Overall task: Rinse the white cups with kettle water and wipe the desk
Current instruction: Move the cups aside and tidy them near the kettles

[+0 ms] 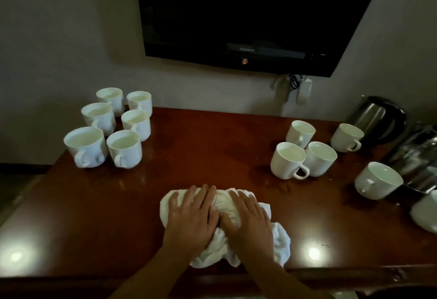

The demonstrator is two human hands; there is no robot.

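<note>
Both hands, left hand [189, 213] and right hand [250, 218], press flat with released fingers on the white towel [222, 206] at six o'clock on the desk [208, 152], spreading pressure for wiping. White cups [111, 128] cluster at ten and three o'clock, leaving the middle open. The TV [246, 15] logo is unreadable.

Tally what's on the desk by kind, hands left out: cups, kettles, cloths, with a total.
White cups: 11, six in the left cluster and five on the right
Kettles: 2, one rear right, one glassy
White towel: 1
Total: 14
</note>
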